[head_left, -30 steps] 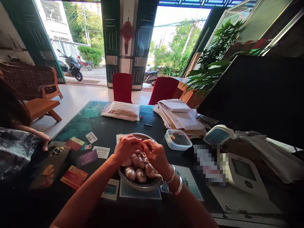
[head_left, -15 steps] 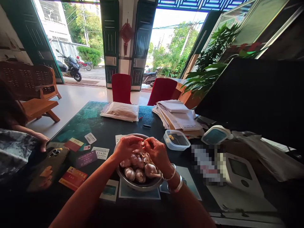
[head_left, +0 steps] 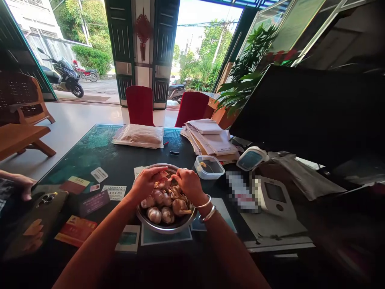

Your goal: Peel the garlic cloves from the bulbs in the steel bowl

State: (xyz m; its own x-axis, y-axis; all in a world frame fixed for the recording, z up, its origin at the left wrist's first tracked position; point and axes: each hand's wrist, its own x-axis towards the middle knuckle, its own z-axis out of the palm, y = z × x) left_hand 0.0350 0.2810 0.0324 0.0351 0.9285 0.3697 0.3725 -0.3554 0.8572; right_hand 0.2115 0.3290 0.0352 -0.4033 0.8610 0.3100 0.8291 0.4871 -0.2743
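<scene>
A round metal bowl [head_left: 168, 230] stands on the dark desk, filled with several whole garlic bulbs [head_left: 154, 215]. Over its far left side is my left hand [head_left: 148, 184], its fingers stretched toward the right and its thumb mostly hidden. My right hand [head_left: 190, 185], with two silver bangles on the wrist, is over the right side of the bowl, fingers curled and pressed together. Whatever those fingertips pinch is too small to make out. Just beyond, a clear plastic box [head_left: 209, 175] holds a few pale peeled garlic cloves [head_left: 202, 164].
Behind the bowl lie a wrapped packet [head_left: 138, 135] and a stack of papers [head_left: 210, 138]. On the left are cards [head_left: 76, 230], a phone [head_left: 40, 224] and another person's hand [head_left: 25, 186]. A dark monitor [head_left: 306, 116] and a white device [head_left: 275, 196] stand on the right.
My fingertips, close together before, are now slightly apart, and the left fingers have straightened. The view has turned right, so everything appears shifted left, with less of the other person showing.
</scene>
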